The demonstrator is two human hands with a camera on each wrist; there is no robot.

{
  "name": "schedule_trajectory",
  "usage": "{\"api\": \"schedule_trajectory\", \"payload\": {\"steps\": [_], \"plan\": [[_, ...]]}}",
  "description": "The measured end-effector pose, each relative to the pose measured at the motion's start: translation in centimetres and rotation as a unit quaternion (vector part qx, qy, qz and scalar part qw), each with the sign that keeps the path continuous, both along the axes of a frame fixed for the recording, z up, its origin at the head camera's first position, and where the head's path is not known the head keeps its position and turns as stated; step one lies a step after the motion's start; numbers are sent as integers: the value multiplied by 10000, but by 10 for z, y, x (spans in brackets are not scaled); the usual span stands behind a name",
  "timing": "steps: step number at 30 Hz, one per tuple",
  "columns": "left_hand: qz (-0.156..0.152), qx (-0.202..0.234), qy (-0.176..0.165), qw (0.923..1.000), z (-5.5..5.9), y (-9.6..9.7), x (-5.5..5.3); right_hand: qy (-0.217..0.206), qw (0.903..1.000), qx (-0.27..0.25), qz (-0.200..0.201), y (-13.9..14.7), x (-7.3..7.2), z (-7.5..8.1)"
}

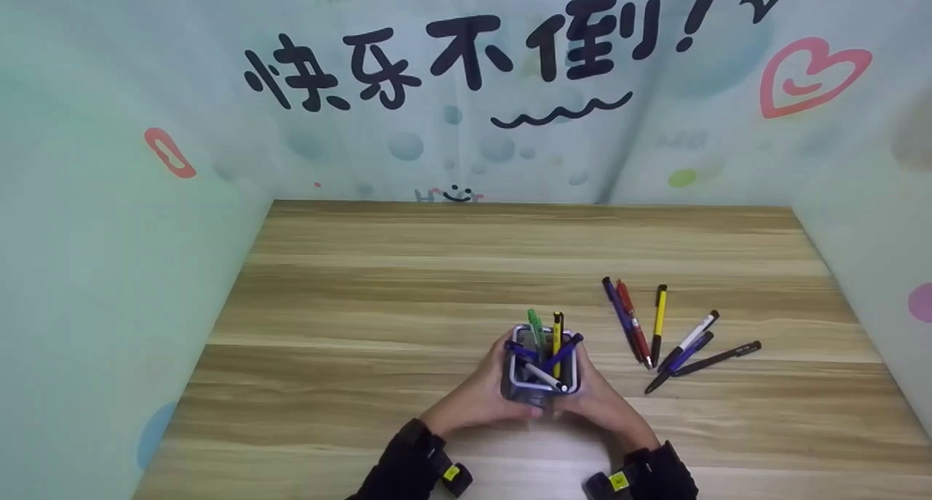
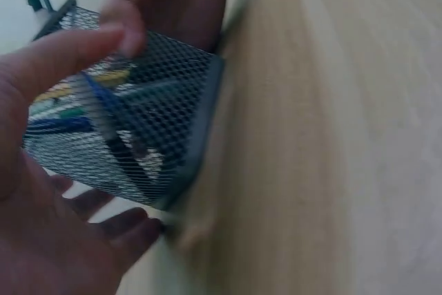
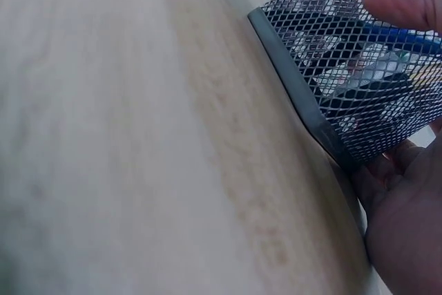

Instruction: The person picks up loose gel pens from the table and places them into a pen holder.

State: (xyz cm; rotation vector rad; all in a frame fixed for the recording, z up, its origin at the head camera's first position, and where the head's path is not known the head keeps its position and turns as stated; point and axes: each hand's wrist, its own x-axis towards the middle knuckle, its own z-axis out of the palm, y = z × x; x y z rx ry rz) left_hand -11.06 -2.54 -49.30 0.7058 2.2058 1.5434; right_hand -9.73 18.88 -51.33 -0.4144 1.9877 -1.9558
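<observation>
A dark square mesh pen holder [image 1: 523, 395] stands upright between both hands at the front middle of the table in the head view. My left hand [image 1: 477, 397] grips its left side, and my right hand [image 1: 601, 398] grips the right side. Out of its top lean a green pen [image 1: 536, 327], a yellow pen [image 1: 558, 343], a white pen [image 1: 542, 375] and two blue pens, one a blue pen [image 1: 566, 350] slanting to the right. Through the mesh [image 2: 173, 94] the pens show in the left wrist view, with a thumb across the near wall. Fingers lie near the base in both wrist views.
On the wooden table [image 1: 378, 303], right of the holder, lies a loose group of pens: a red pen [image 1: 632, 318], a blue pen [image 1: 621, 316], a yellow pen [image 1: 660, 318], a black pen [image 1: 721, 358] and others. Printed pale walls [image 1: 451, 143] enclose the back and sides.
</observation>
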Motion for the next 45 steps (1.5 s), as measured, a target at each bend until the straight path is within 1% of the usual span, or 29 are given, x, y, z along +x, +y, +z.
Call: {"api": "schedule_trajectory", "payload": {"steps": [4,7,10,15,20,22,24,26,28,29,31,33,35,37,38,40,42,44,45], "plan": [[100,447,-88,9989,-12,8,-6,122,9999,-4,21,1,-1,-1],[248,693,-30,9973,-17,13,-9,332,9993,167,-14,2,-2,-2],[359,918,81,9951,-20,17,-11,516,9975,470,-137,2,-3,-2],[503,1126,159,9922,-24,18,-15,456,9940,894,-434,2,-3,-1],[639,1325,108,9891,-28,18,-19,315,9908,1092,-733,0,-2,0],[701,1364,77,9881,-28,19,-20,217,9911,1030,-819,-1,-2,1],[745,1390,79,9874,-27,19,-20,99,9936,765,-827,-1,-2,1],[762,1394,153,9872,-19,18,-17,13,9963,421,-749,-1,-1,2],[750,1414,154,9870,-12,18,-15,-81,9978,89,-649,0,0,3],[732,1442,135,9867,-9,17,-13,-95,9981,-4,-616,1,1,3],[708,1494,114,9862,-5,15,-11,-80,9980,-8,-622,4,3,5],[690,1535,3,9857,-9,15,-12,-152,9971,51,-745,9,7,9],[692,1540,-84,9856,-15,15,-14,-167,9950,119,-977,17,11,14],[699,1523,-144,9857,-21,16,-16,-172,9899,235,-1391,27,15,20],[694,1511,-179,9859,-25,16,-17,-189,9855,278,-1661,33,16,23],[682,1517,-243,9858,-29,17,-19,-206,9728,284,-2291,45,17,29],[665,1541,-263,9855,-30,17,-20,-343,9548,358,-2930,58,17,34],[656,1556,-295,9852,-31,18,-20,-557,9322,408,-3554,72,15,36],[661,1552,-310,9852,-31,18,-20,-677,9210,493,-3804,79,15,36]]}}
